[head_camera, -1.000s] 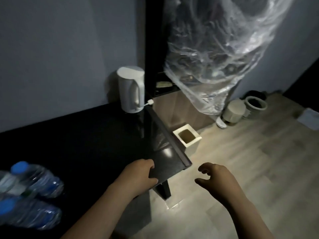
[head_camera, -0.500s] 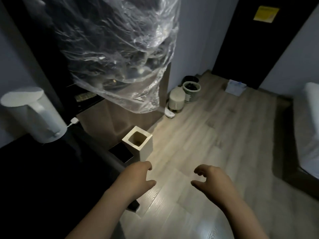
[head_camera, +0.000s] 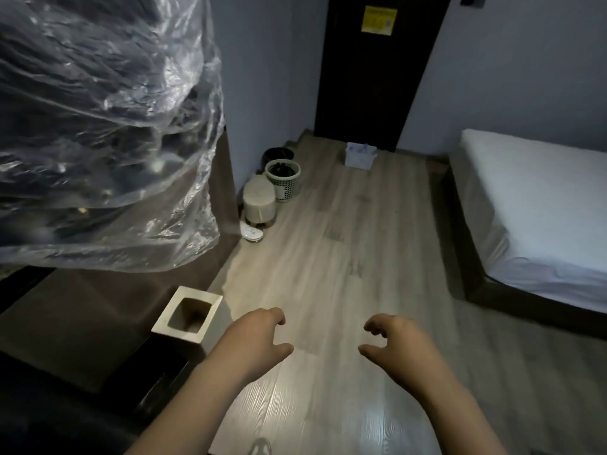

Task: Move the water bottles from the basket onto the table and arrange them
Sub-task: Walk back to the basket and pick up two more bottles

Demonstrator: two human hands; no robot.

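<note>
The left hand (head_camera: 253, 343) and right hand (head_camera: 400, 346) hang empty over the floor, fingers loosely curled. No bottles show plainly. A pale basket (head_camera: 359, 159) by the door, well apart from both hands, may hold them. Full bottles are probably weighty, thin-walled and slick, so grip the waist or neck without squeezing. The dark counter (head_camera: 65, 405) lies left.

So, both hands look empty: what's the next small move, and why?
Probably walk toward the pale container by the door; it may be the basket. The left hand and right hand hang loosely curled over the wood floor, holding nothing.
</note>
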